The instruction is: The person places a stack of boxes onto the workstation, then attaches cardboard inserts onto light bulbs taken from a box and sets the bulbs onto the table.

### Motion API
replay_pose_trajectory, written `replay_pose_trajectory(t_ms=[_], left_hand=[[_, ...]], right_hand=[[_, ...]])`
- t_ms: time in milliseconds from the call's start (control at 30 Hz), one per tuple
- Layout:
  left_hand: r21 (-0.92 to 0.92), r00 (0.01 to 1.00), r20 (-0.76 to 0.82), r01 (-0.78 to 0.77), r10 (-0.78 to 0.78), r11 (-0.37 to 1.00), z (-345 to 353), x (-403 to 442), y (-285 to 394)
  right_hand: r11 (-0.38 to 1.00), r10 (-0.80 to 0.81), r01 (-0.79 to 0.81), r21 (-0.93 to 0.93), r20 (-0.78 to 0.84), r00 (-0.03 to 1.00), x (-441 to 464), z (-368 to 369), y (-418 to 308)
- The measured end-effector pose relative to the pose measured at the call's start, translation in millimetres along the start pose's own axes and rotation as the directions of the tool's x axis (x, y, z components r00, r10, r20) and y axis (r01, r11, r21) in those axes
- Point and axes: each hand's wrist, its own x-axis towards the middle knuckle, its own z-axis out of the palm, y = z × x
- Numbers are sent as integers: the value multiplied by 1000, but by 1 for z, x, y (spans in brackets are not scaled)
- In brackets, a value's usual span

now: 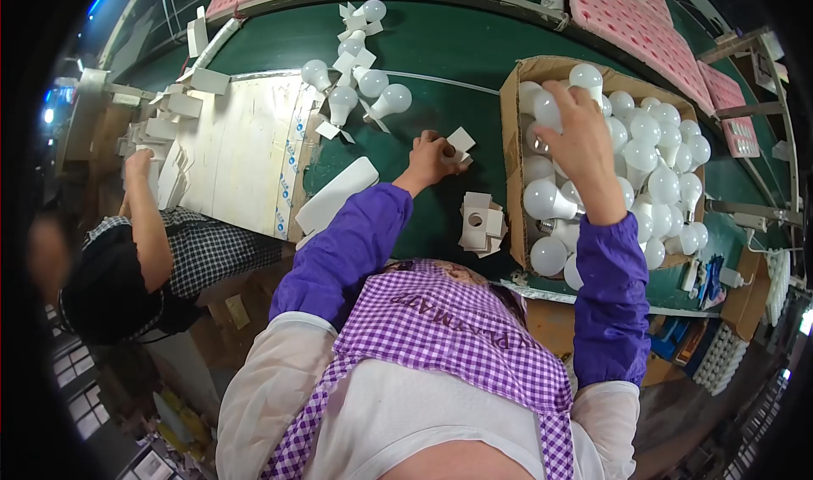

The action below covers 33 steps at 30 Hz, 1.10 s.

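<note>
My left hand (430,160) is closed on a folded white cardboard insert (460,144) above the green tabletop. Over the open cardboard box (511,133) of white light bulbs, my right hand (583,137) has its fingers around one light bulb (547,112). Part of that bulb is hidden by the fingers. A small stack of white cardboard inserts (483,223), the top one with a round hole, lies between my left hand and the box. Several bulbs with white card pieces around their bases (343,100) lie in a loose group beyond my left hand.
A white rounded panel (339,194) lies left of my left forearm. At the left, a co-worker (140,251) reaches toward white cartons (169,128) beside a pale board (241,149). Pink trays with holes (622,27) stand behind a rail at the back right.
</note>
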Motion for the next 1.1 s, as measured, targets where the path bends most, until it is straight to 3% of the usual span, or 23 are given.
replay_pose_trajectory(t_ms=[233, 333, 400, 500, 667, 867, 967, 1100], left_hand=[[-66, 978, 92, -180, 186, 981, 12, 20, -34], [-38, 983, 65, -167, 169, 985, 5, 16, -21], [-36, 979, 136, -150, 153, 988, -1, 18, -22], [-104, 971, 186, -131, 149, 986, 3, 24, -34], [-216, 978, 137, -126, 158, 968, 5, 20, -38], [-76, 978, 205, -11, 27, 997, -15, 15, -7], [-30, 979, 197, -44, 50, 999, -13, 13, -7], [-74, 976, 208, -44, 59, 996, -11, 16, -13]], right_hand=[[937, 178, -125, 326, -139, 974, -38, -32, -29], [907, 247, -168, 387, -163, 955, -55, -24, -40], [906, 268, -185, 379, -180, 946, -66, -13, -48], [850, 370, -273, 450, -141, 918, -81, 2, -73], [708, 453, -355, 611, -7, 892, -96, 37, -94], [653, 511, -408, 638, 26, 859, -107, 52, -96], [667, 510, -368, 648, -38, 859, -112, 53, -94], [608, 534, -382, 695, -3, 845, -120, 57, -88]])
